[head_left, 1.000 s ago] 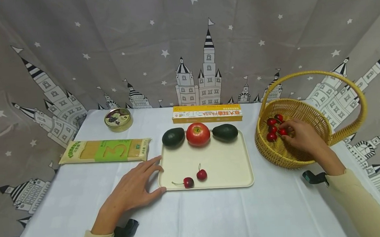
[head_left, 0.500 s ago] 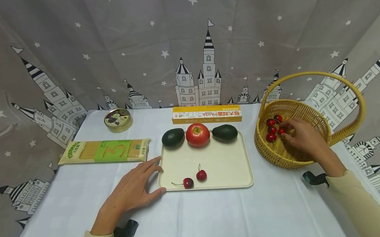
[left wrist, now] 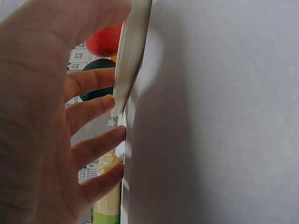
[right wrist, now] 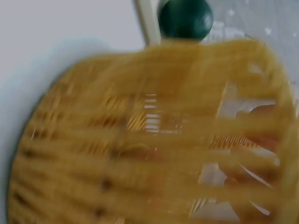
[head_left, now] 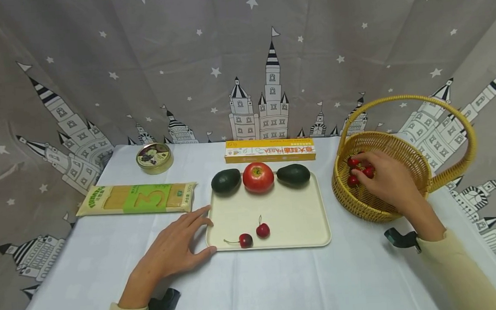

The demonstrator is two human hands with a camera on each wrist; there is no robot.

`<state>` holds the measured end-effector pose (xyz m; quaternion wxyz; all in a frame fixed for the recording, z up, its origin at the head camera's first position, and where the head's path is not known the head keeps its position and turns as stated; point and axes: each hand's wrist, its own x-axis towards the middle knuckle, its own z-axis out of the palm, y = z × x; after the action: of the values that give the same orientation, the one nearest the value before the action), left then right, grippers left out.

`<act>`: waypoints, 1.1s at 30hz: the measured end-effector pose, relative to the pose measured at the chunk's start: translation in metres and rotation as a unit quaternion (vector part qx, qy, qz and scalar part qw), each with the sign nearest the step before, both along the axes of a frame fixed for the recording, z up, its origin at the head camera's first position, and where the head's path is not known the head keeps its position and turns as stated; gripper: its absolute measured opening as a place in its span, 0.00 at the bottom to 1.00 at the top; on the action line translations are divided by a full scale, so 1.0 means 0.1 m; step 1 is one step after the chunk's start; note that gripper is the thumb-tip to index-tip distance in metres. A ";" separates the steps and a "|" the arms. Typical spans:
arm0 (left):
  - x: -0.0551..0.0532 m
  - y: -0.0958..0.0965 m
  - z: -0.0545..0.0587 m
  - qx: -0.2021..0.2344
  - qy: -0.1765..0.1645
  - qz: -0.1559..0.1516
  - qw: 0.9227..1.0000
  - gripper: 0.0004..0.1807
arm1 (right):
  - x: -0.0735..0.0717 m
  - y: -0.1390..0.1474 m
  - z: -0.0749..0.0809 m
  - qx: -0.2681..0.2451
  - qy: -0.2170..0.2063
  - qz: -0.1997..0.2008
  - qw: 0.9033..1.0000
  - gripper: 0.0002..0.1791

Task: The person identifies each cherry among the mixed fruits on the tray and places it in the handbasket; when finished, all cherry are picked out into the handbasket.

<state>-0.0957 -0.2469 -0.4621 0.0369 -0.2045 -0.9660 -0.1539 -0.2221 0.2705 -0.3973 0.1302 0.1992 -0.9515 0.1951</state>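
At the left end of the cream tray (head_left: 290, 214), my left hand (head_left: 168, 250) lies with fingers spread, thumb at the near corner and fingertips at the left rim. The left wrist view shows these fingers (left wrist: 91, 109) extended beside the tray edge. My right hand (head_left: 388, 179) reaches inside the yellow wicker basket (head_left: 344, 199), thumb and forefinger bent over red cherries (head_left: 353, 181). Whether it pinches one is hidden; in the right wrist view the basket weave (right wrist: 140, 140) covers the fingers. Two stemmed cherries (head_left: 263, 230) lie near the tray's front edge.
A tomato (head_left: 258, 177) sits between two avocados (head_left: 226, 181) along the tray's back. Behind stands a pasta box (head_left: 270, 151). A noodle packet (head_left: 137, 198) and a round tin (head_left: 154, 158) lie left. The basket's tall handle (head_left: 470, 136) arches over its right side.
My right hand has shifted left and slightly away from me within the basket, now covering some of the cherries that showed before. My left hand has stayed at the tray.
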 end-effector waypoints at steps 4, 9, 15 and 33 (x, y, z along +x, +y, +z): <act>0.00 0.00 -0.01 -0.001 0.000 0.001 1.000 0.28 | 0.04 -0.16 0.01 -0.009 0.014 0.019 1.000 0.20; -0.01 -0.01 -0.02 -0.004 0.000 0.003 1.000 0.28 | 0.07 -0.35 -0.01 -0.019 0.005 0.049 0.999 0.20; -0.01 -0.01 -0.01 -0.005 0.001 0.000 1.000 0.28 | 0.11 -0.59 -0.05 -0.030 -0.016 0.084 0.996 0.21; 0.00 -0.02 -0.02 -0.001 0.006 -0.003 1.000 0.28 | 0.28 -1.25 -0.21 -0.044 -0.053 0.219 0.973 0.23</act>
<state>-0.0957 -0.2484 -0.4639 0.0418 -0.2088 -0.9652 -0.1516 -0.1939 0.1454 -0.4183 0.0425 0.3867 -0.8806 0.2705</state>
